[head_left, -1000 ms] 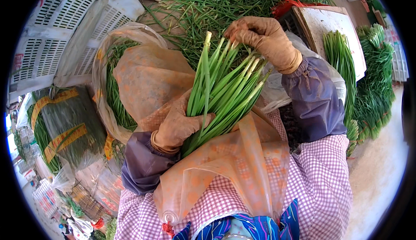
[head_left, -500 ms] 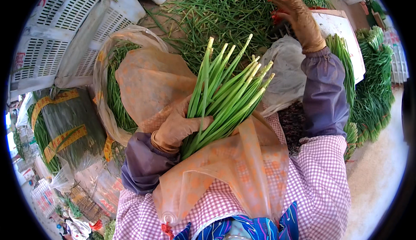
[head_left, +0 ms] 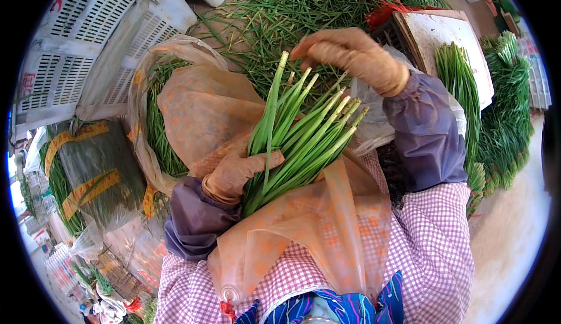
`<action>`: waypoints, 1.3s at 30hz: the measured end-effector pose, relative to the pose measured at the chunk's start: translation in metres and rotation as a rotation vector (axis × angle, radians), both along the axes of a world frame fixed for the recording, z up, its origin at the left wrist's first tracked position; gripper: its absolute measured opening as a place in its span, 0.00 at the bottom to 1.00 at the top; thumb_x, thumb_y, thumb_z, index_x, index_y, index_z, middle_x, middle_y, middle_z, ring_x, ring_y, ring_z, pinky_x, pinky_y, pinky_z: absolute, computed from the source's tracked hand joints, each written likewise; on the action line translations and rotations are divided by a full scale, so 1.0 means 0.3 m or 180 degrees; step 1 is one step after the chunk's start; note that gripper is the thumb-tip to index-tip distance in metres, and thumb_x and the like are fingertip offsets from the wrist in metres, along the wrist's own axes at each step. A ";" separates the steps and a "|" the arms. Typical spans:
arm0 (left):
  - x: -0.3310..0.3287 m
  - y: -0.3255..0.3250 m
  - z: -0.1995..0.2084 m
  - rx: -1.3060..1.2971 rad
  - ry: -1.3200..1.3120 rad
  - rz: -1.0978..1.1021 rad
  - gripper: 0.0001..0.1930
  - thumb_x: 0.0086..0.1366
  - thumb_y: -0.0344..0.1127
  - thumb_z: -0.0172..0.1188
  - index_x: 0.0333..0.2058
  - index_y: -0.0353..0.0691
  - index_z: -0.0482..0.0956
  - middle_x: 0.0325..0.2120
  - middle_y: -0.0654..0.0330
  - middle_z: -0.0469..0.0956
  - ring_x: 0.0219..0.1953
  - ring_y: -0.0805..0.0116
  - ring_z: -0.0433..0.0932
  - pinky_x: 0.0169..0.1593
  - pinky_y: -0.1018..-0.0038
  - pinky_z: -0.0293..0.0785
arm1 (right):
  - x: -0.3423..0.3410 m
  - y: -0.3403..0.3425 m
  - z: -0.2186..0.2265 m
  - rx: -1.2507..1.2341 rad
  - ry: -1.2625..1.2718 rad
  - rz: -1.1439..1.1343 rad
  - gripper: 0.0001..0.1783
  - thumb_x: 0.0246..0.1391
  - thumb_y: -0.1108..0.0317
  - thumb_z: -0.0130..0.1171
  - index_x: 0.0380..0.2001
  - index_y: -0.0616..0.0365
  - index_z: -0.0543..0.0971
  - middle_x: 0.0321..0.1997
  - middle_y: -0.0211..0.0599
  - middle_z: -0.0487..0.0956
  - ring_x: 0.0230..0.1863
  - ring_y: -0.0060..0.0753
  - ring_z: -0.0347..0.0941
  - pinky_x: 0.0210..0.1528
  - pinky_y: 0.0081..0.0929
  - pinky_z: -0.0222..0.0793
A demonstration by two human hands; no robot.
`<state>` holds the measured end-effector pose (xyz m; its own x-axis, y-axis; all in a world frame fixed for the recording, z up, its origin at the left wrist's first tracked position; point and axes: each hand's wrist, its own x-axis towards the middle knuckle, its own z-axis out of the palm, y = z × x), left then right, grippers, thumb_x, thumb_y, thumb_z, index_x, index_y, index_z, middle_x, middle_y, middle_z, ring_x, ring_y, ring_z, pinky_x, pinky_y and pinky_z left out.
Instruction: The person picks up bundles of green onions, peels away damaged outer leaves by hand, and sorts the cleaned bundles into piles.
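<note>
My left hand [head_left: 236,175], in a brown glove, is closed round a loose bunch of green chives [head_left: 304,142] against my lap. The pale cut ends of the stalks fan upward and to the right, at uneven heights. Above those ends is my gloved right hand [head_left: 350,58], its fingers stretched out to the left near the tallest stalk. I see nothing held in it. A translucent orange-patterned apron [head_left: 298,224] covers my lap beneath the bunch.
Loose chives [head_left: 339,8] lie heaped on the ground ahead. Slatted white crates [head_left: 87,37] stand at the left above a wrapped bundle [head_left: 102,166]. On the right, a sorted bundle [head_left: 459,81] rests on a white board [head_left: 429,34], beside stacked chives [head_left: 502,125].
My right hand has swung left and down from beside the board to above the cut ends. My left hand keeps its hold on the bunch, almost unmoved.
</note>
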<state>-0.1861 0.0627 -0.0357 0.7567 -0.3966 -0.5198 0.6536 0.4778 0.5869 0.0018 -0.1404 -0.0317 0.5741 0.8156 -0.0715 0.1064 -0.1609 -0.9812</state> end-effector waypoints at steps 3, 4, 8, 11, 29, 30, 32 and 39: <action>-0.006 -0.014 -0.011 -0.0362 -0.0201 0.0148 0.30 0.62 0.25 0.53 0.62 0.35 0.56 0.55 0.53 0.68 0.55 0.62 0.69 0.59 0.69 0.64 | -0.012 0.067 0.014 -0.0472 -0.0065 0.0591 0.15 0.58 0.63 0.57 0.43 0.62 0.78 0.35 0.32 0.81 0.37 0.22 0.74 0.43 0.22 0.70; -0.002 -0.017 -0.005 -0.0357 -0.0201 0.0145 0.30 0.62 0.25 0.53 0.62 0.35 0.56 0.55 0.53 0.68 0.55 0.62 0.69 0.59 0.69 0.64 | -0.012 0.074 0.018 -0.0467 -0.0066 0.0588 0.15 0.58 0.63 0.57 0.43 0.62 0.78 0.35 0.32 0.81 0.37 0.22 0.74 0.43 0.22 0.70; -0.006 -0.018 -0.020 -0.0612 -0.0304 0.0168 0.29 0.63 0.25 0.50 0.62 0.34 0.55 0.56 0.53 0.66 0.56 0.63 0.68 0.59 0.71 0.64 | -0.011 0.089 0.021 -0.0841 -0.0100 0.0690 0.12 0.56 0.65 0.58 0.39 0.62 0.79 0.31 0.30 0.80 0.32 0.21 0.73 0.38 0.21 0.70; -0.012 -0.028 -0.049 -0.0649 -0.0337 0.0350 0.28 0.64 0.25 0.50 0.62 0.34 0.55 0.55 0.54 0.67 0.55 0.64 0.68 0.58 0.72 0.64 | 0.007 0.079 -0.038 -0.0621 0.0030 0.0287 0.09 0.56 0.66 0.58 0.35 0.61 0.79 0.28 0.28 0.79 0.31 0.20 0.73 0.36 0.21 0.69; -0.033 -0.036 -0.041 0.0020 -0.0232 0.0345 0.27 0.62 0.24 0.49 0.61 0.32 0.58 0.54 0.54 0.68 0.52 0.65 0.70 0.56 0.73 0.66 | 0.160 -0.163 -0.043 -0.0867 -0.1945 -0.1339 0.11 0.58 0.71 0.52 0.43 0.60 0.77 0.39 0.39 0.80 0.40 0.33 0.77 0.46 0.27 0.74; -0.028 -0.042 -0.035 0.0112 -0.0231 0.0431 0.27 0.62 0.24 0.48 0.61 0.32 0.57 0.55 0.54 0.68 0.52 0.64 0.71 0.56 0.72 0.67 | 0.202 -0.254 -0.031 -0.0356 -0.1387 -0.1589 0.10 0.61 0.67 0.49 0.39 0.61 0.77 0.33 0.35 0.79 0.36 0.29 0.77 0.43 0.26 0.75; -0.022 -0.045 -0.032 -0.0050 -0.0167 0.0484 0.28 0.61 0.23 0.48 0.61 0.33 0.57 0.55 0.53 0.68 0.52 0.63 0.71 0.56 0.71 0.67 | 0.181 -0.377 -0.082 0.0445 0.0038 -0.2512 0.17 0.63 0.57 0.47 0.38 0.61 0.76 0.31 0.34 0.78 0.34 0.30 0.76 0.42 0.28 0.75; -0.001 -0.029 -0.021 0.0140 0.0076 0.0251 0.33 0.53 0.33 0.54 0.60 0.32 0.60 0.53 0.49 0.69 0.53 0.56 0.71 0.56 0.64 0.68 | 0.023 -0.243 -0.143 0.0636 0.0415 -0.1257 0.36 0.61 0.38 0.35 0.63 0.50 0.61 0.60 0.41 0.67 0.61 0.39 0.61 0.62 0.39 0.56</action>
<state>-0.1863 0.0539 -0.0419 0.7718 -0.3128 -0.5537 0.6291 0.5024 0.5931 0.0087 -0.2134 -0.0747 0.8404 0.5412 -0.0274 -0.0514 0.0293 -0.9982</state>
